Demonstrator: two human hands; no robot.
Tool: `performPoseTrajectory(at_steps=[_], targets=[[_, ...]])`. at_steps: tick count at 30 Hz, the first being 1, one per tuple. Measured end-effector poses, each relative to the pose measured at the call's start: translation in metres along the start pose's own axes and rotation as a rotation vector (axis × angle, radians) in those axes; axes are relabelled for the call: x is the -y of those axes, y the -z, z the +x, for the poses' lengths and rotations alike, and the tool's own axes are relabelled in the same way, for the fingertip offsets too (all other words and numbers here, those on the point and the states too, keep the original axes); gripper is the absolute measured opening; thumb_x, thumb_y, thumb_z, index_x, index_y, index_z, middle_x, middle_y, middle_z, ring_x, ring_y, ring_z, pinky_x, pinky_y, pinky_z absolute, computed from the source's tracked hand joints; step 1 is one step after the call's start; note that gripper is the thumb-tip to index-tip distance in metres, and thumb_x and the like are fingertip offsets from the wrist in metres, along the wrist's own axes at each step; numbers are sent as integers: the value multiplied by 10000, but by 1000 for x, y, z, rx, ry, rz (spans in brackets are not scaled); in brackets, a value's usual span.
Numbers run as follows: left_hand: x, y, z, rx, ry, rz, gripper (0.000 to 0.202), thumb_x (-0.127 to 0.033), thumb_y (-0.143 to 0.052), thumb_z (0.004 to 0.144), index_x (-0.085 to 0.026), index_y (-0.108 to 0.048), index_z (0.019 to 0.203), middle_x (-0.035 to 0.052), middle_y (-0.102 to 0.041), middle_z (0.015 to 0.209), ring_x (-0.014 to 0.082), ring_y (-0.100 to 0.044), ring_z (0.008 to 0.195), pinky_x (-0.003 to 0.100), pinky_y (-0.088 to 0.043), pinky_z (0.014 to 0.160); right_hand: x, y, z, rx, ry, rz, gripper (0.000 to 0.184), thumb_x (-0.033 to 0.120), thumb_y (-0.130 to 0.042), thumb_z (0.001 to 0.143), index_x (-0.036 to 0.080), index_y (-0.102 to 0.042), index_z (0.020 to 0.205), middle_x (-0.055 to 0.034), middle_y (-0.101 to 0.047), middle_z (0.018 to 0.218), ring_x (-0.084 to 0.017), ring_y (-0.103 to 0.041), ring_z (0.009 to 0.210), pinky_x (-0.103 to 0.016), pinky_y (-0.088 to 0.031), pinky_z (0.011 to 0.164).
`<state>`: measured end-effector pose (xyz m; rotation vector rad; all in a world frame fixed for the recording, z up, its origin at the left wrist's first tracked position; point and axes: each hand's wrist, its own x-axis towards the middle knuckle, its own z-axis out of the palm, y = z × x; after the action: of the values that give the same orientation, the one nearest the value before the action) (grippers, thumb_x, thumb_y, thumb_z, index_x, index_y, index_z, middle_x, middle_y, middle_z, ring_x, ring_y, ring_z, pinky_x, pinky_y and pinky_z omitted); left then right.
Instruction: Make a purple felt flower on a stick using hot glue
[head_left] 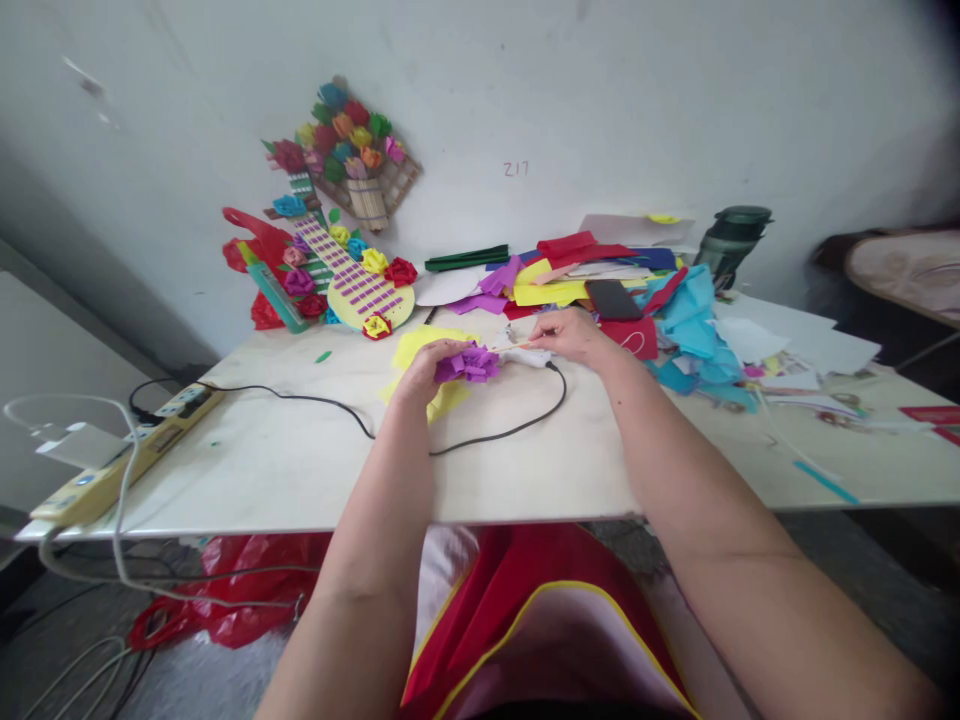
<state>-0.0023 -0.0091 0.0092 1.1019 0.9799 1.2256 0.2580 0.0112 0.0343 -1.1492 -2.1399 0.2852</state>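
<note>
My left hand [421, 372] is closed around a purple paper flower [469, 362] just above the white table [300, 460]. My right hand [571, 335] pinches a thin wooden stick [516, 347] that runs from its fingers into the flower. Under the flower lies a sheet of yellow paper [427, 352]. A white glue gun [525, 355] rests on the table between my hands, its black cable [480, 435] looping toward me.
A heap of coloured paper sheets [600, 275] and a black phone [613, 299] lie behind my right hand. A paper guitar with flowers [352, 285] leans on the wall at back left. A power strip [120, 460] sits at the left edge, a dark flask [731, 240] at back right.
</note>
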Motion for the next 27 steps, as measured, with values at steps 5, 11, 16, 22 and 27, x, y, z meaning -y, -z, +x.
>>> performPoseTrajectory(at_steps=[5, 11, 16, 22, 27], targets=[[-1, 0, -1, 5, -4, 2, 299, -309, -735, 536, -123, -724, 770, 77, -692, 779, 189, -625, 692, 296, -501, 611, -1, 0, 1, -2, 9, -1, 127, 309, -679, 724, 197, -729, 690, -10, -696, 699, -136, -574, 650, -262, -362, 605], [-2, 0, -1, 0, 4, 10, 266, -292, -728, 569, -126, -722, 777, 80, -697, 782, 193, -629, 693, 304, -509, 615, -2, 0, 1, 0, 12, -6, 152, 343, -676, 731, 207, -732, 693, -16, -704, 707, -145, -588, 654, -267, -377, 605], [-4, -2, -4, 1, 8, 6, 290, -298, -738, 556, -122, -720, 786, 74, -692, 757, 190, -630, 679, 298, -510, 604, -4, -1, 2, -4, 22, -42, 135, 327, -675, 741, 215, -741, 706, -14, -714, 720, -145, -597, 668, -265, -375, 610], [-5, -2, -6, 39, 13, -4, 316, -266, -758, 540, -123, -698, 815, 78, -708, 822, 185, -653, 712, 307, -520, 665, -1, 0, 2, -15, 0, -56, 60, 249, -695, 713, 219, -746, 700, 1, -709, 704, -142, -603, 684, -257, -361, 609], [-4, -2, -8, 46, 3, 4, 327, -221, -792, 520, -129, -665, 806, 64, -714, 830, 177, -669, 725, 320, -520, 722, 1, 2, 2, -12, 4, -54, 59, 259, -706, 711, 219, -744, 691, -5, -710, 710, -148, -604, 694, -262, -359, 609]])
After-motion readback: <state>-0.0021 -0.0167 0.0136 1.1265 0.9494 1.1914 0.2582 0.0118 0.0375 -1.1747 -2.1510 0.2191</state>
